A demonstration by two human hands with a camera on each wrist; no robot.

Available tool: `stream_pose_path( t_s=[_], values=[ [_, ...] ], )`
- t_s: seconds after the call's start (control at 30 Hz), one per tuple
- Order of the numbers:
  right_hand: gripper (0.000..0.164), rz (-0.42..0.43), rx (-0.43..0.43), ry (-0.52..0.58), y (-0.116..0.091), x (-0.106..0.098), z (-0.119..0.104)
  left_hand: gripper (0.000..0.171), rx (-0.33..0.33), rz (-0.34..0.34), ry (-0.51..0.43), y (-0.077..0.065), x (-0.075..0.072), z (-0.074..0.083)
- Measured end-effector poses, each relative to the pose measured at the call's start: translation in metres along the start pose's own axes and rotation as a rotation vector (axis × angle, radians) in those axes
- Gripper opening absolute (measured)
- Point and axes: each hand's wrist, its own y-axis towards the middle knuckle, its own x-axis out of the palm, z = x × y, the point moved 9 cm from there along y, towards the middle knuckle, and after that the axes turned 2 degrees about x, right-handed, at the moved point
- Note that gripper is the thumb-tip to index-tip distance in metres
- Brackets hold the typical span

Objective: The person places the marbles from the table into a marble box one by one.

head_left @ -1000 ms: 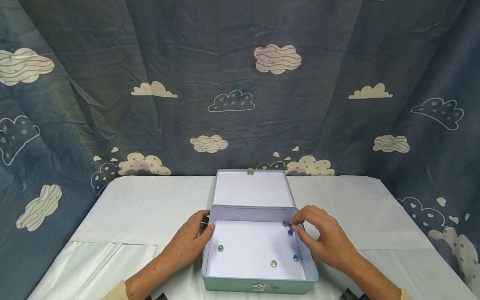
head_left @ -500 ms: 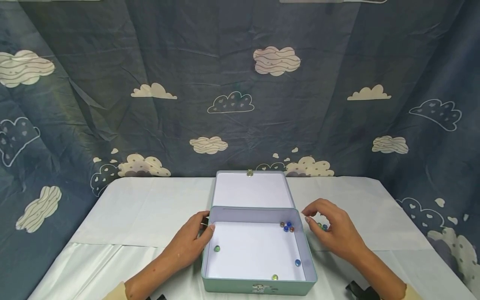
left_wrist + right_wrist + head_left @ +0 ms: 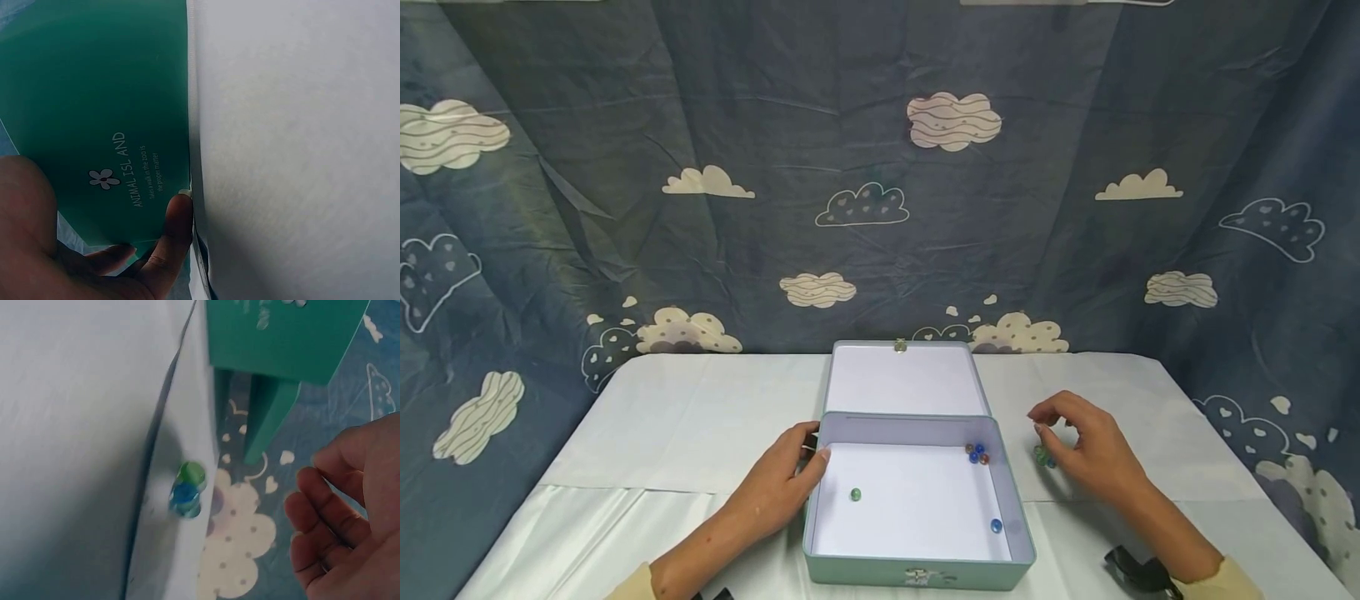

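A green metal tin box (image 3: 919, 571) with its hinged lid (image 3: 906, 379) raised stands at the table's centre. My left hand (image 3: 782, 475) holds its left side, the thumb at the rim; the left wrist view shows fingers against the printed green wall (image 3: 81, 125). Marbles lie inside: a cluster of blue and brown marbles (image 3: 977, 453) in the far right corner, a blue marble (image 3: 996, 526) near the right wall, a green marble (image 3: 855, 494) at left. My right hand (image 3: 1093, 454) hovers above green and blue marbles (image 3: 189, 487) on the cloth, fingers loosely bent, nothing visible between them.
A white cloth (image 3: 700, 400) with a crease covers the table. Behind and around hangs a dark blue cloud-print curtain (image 3: 775, 125). A black strap-like object (image 3: 1138, 571) lies under the right forearm.
My right hand has moved from the box's far right corner rightward over the marbles on the cloth. Marbles rolled inside; the yellow-green one near the front wall is out of sight. My left hand stayed.
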Motion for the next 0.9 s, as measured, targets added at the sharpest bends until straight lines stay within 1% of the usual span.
stream_pose_path(
  t_s=[0.17,0.23,0.37,0.47,0.53,0.7,0.8,0.9],
  values=[
    [0.026,-0.045,0.049,-0.009,0.000,0.003,0.013,0.052,0.000,-0.002,-0.003,0.000,0.000,0.000],
    [0.025,-0.054,0.049,-0.009,-0.001,0.004,0.017,0.052,-0.001,-0.003,-0.003,0.000,0.001,-0.001],
    [0.024,-0.069,0.019,-0.001,-0.002,0.007,0.024,0.052,-0.002,-0.002,0.000,0.001,0.001,-0.001],
    [0.024,-0.110,0.023,0.004,-0.003,0.010,0.031,0.051,0.000,0.000,0.002,0.001,0.001,-0.001],
    [0.023,-0.148,0.047,0.005,-0.004,0.013,0.037,0.051,0.001,-0.001,0.003,0.001,0.001,-0.001],
    [0.018,-0.247,0.143,0.010,-0.007,0.022,0.052,0.052,-0.002,-0.005,0.001,0.001,0.001,-0.001],
    [0.015,-0.288,0.193,0.016,-0.009,0.026,0.059,0.052,-0.003,-0.006,0.001,0.000,0.001,0.000],
    [0.014,-0.321,0.224,0.015,-0.011,0.029,0.064,0.053,-0.002,-0.007,0.000,0.001,0.001,0.000]
  ],
)
